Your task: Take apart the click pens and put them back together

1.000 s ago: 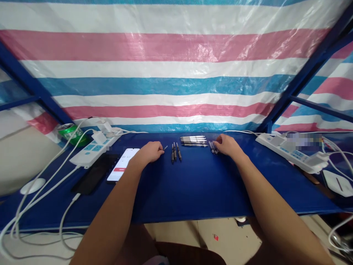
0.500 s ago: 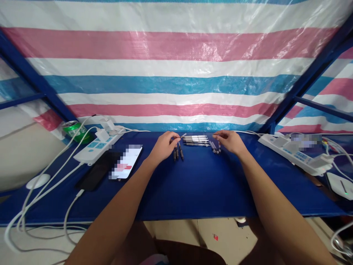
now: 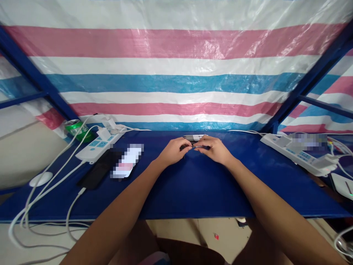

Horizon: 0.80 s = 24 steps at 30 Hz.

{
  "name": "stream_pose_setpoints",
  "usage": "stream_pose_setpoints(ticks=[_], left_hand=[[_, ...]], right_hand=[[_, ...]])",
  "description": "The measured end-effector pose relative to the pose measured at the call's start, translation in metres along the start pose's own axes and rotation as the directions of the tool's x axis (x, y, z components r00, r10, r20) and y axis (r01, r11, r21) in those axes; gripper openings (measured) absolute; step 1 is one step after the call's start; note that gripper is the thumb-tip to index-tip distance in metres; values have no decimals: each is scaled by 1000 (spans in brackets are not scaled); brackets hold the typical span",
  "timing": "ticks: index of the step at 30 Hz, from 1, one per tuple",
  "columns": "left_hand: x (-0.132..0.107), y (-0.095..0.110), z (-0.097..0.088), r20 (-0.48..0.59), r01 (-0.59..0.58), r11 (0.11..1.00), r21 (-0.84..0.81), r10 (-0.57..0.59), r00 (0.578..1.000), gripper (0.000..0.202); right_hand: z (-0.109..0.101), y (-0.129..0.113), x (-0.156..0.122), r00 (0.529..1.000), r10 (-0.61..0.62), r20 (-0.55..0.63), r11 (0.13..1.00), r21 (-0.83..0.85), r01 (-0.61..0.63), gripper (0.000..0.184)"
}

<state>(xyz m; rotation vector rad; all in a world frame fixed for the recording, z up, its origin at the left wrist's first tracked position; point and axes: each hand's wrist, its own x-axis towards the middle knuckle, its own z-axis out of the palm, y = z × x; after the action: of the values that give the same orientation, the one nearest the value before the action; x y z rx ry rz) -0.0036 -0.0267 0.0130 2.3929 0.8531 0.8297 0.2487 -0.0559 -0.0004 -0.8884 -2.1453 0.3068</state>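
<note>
While left hand (image 3: 171,151) and right hand (image 3: 215,149) meet at mid-table, both pinch slim pen (image 3: 199,147) between them, just near of stacked pens (image 3: 193,138) on blue tabletop (image 3: 176,191). Risk: weak pinch lets thin barrel slip, roll into stack.

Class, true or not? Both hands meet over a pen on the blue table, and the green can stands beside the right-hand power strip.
Wrong side: the head view shows the green can beside the left-hand power strip. The left hand and right hand do meet over a pen on the blue table.
</note>
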Motion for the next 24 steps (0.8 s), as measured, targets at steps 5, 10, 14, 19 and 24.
stream_pose_setpoints(ticks=[5, 10, 14, 19, 24], left_hand=[[-1, -3, 5, -73, -24, 996, -89, 18, 997, 34], [0, -7, 6, -2, 128, 923, -361, -138, 990, 59], [1, -10, 8, 53, 234, 813, -534, -244, 968, 64], [3, -8, 8, 79, 284, 689, -667, -314, 946, 71], [3, -3, 3, 72, 265, 720, -641, -287, 955, 74]], right_hand=[[1, -4, 1, 1000, -3, -11, 995, -99, 2, 31], [-1, -8, 1, 1000, -2, -18, 997, -82, 0, 37], [2, -11, -1, 998, 36, -50, 998, -55, -39, 37], [4, -17, 1, 996, 75, -50, 997, -21, -76, 34], [5, -21, 1, 986, 169, -3, 981, 97, -168, 28]])
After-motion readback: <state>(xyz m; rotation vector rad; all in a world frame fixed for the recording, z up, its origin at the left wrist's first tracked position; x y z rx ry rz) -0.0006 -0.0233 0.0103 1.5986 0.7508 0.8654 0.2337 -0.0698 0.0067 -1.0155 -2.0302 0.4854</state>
